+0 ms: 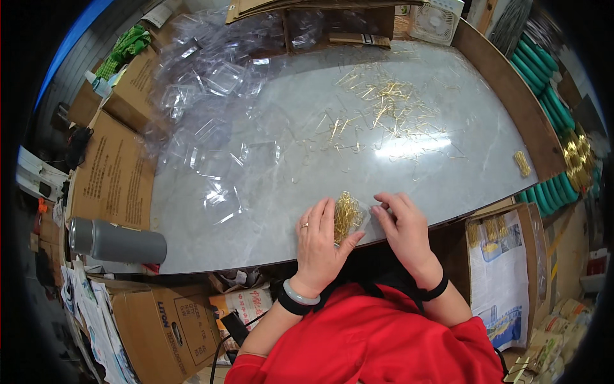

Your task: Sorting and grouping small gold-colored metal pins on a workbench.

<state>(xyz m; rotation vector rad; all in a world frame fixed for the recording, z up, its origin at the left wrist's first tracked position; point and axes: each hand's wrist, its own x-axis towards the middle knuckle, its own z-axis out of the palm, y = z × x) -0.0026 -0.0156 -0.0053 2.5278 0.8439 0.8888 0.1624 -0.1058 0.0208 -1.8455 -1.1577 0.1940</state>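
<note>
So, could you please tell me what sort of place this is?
Probably a packing workshop: loose gold-coloured wire pieces and a heap of clear plastic packs share the grey worktable.

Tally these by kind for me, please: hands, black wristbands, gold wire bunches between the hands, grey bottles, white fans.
Left hand and right hand: 2
Black wristbands: 2
Gold wire bunch: 1
Grey bottle: 1
White fan: 1
Total: 7

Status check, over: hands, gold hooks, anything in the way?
Left hand cupped beside the gold hooks; right hand just right, contact unclear. Hooks bunched between hands. Nothing seen blocking either hand; loose hooks scattered beyond.
</note>
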